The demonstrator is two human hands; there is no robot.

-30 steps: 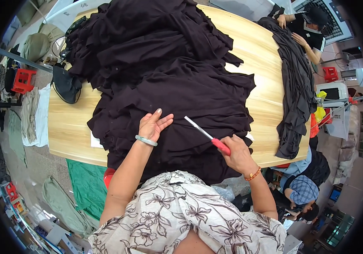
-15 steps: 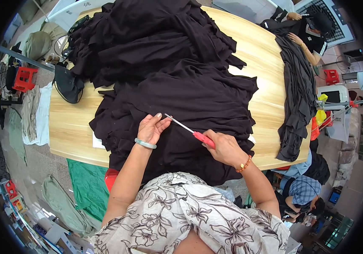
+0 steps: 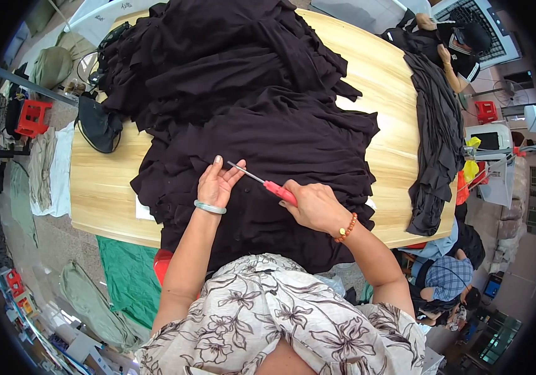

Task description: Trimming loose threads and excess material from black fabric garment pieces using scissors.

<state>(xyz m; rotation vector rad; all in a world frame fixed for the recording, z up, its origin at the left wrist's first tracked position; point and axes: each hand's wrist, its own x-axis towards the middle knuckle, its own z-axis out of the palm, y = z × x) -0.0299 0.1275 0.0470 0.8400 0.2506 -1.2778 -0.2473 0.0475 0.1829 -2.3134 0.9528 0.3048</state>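
Trimming the dark garment (image 3: 268,156) on the desk (image 3: 102,181): left hand (image 3: 216,182) spread flat pinning fabric, right hand (image 3: 315,206) grip pinching red-handled scissors (image 3: 266,182); next cut likely requires taut cloth

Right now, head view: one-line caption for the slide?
Left hand rests on a pile of dark cloth on a wooden table while the right hand points red-handled snips at it.

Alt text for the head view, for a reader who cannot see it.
A person's right hand holds red-handled snips against dark fabric heaped on a wooden table, while the left hand presses the cloth beside the blade tips.
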